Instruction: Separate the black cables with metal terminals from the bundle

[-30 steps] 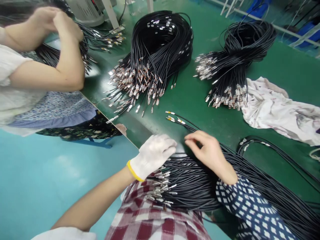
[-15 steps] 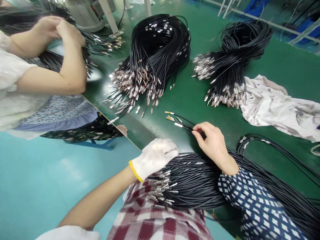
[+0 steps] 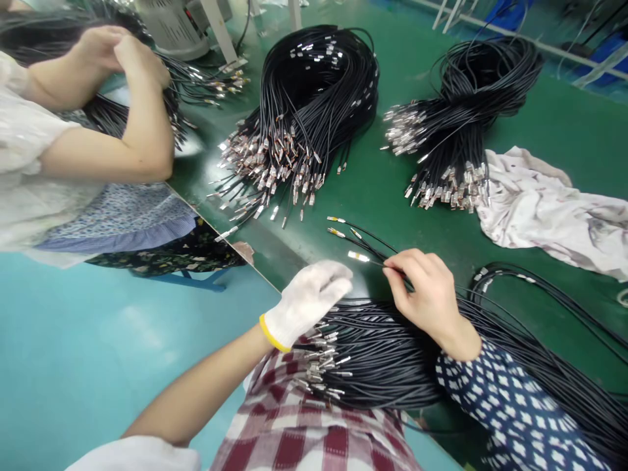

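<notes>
My right hand (image 3: 424, 294), bare below a dark patterned sleeve, pinches a thin black cable near its end. That cable's metal tip with a white and yellow part (image 3: 359, 256) points left from my fingertips. Other black cable ends with yellow-marked tips (image 3: 336, 232) lie just beyond it on the green table. My left hand (image 3: 314, 297), in a white knit glove with a yellow cuff, is a little left of the held tip. Its thumb and curled fingers are slightly apart, with nothing visible between them. Below both hands lies a thick bundle of black cables (image 3: 387, 366) with metal ends toward my apron.
A big looped cable bundle (image 3: 318, 98) lies ahead, and a crossed one (image 3: 471, 104) farther right. A crumpled white cloth (image 3: 554, 209) and a few looped cables (image 3: 530, 278) are on the right. A co-worker's arm (image 3: 108, 154) rests at the left table edge.
My right hand has shifted slightly right and down, and the held cable's tip is now separated from the other ends. The left hand's thumb and fingers have parted a little.
</notes>
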`<control>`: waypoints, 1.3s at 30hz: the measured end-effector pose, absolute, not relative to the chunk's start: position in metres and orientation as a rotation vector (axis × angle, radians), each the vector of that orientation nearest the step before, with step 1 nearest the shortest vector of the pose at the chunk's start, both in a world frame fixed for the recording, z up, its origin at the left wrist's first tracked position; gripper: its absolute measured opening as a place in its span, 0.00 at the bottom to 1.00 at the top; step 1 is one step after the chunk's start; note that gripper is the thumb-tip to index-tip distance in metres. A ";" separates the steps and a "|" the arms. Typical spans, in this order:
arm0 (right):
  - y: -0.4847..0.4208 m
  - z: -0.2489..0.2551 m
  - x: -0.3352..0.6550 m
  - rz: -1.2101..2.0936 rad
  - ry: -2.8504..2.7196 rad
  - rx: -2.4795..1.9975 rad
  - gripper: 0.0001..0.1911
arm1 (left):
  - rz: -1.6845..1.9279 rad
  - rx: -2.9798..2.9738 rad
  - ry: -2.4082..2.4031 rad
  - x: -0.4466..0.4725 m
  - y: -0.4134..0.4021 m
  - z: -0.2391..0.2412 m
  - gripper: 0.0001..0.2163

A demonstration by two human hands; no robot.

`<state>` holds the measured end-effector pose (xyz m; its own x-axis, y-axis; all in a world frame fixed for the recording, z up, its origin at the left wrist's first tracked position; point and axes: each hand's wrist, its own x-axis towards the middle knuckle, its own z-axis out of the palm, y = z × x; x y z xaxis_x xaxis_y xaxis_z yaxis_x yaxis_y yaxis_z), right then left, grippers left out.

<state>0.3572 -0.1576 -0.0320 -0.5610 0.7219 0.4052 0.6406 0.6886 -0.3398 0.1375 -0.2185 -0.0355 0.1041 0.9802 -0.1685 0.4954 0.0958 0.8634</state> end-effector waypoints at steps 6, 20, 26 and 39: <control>-0.180 -0.036 0.347 0.373 -2.479 -1.005 0.06 | 0.867 1.198 1.511 0.137 -0.217 -0.025 0.12; -0.177 -0.034 0.314 1.543 -1.979 -1.031 0.10 | 0.948 0.928 1.244 0.130 -0.214 -0.038 0.13; -0.184 -0.047 0.309 1.639 -1.743 -1.020 0.11 | 0.771 0.543 0.838 0.132 -0.208 -0.048 0.28; -0.187 -0.049 0.299 1.569 -1.635 -1.127 0.15 | 0.722 0.339 0.584 0.126 -0.204 -0.075 0.17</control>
